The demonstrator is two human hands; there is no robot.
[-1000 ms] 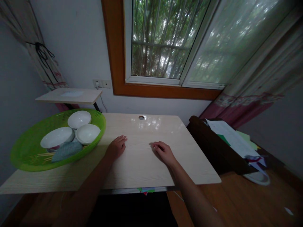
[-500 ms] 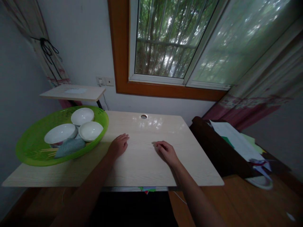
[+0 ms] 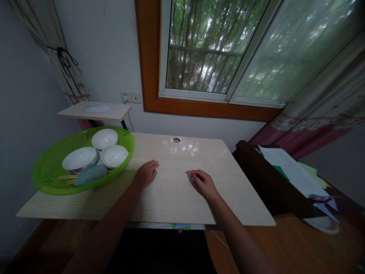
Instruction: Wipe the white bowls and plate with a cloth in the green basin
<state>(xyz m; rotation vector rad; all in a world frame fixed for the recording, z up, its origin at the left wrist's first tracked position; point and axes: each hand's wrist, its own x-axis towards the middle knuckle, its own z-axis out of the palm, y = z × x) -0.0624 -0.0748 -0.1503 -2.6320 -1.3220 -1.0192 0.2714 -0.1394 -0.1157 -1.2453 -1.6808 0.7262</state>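
My left hand point(image 3: 146, 174) rests on the pale wooden desk point(image 3: 171, 198), its fingers stretched out flat and nothing in it. To the right, my right hand point(image 3: 203, 183) lies on the desktop on its side, fingers loosely curled in, with no object showing. Nearest to my left hand is a large green plastic basket point(image 3: 42, 173) at the desk's left end. It holds three white bowls, one at the back point(image 3: 104, 138), one at the right point(image 3: 114, 156) and a larger one at the left point(image 3: 80, 158). A grey-blue cloth point(image 3: 91, 175) lies in front of them with several thin wooden chopsticks point(image 3: 67, 177) partly under it.
Behind the basket stands a small raised shelf point(image 3: 114, 110) beside a wall socket point(image 3: 130, 97). A round cable hole point(image 3: 176, 140) sits near the desk's back edge. At the right is a dark brown piece of furniture point(image 3: 256, 179) with papers point(image 3: 285, 167) on top. A window is ahead.
The whole view has shifted slightly, so the desk and basket appear a little farther right. Both hands keep the same place and pose on the desk.
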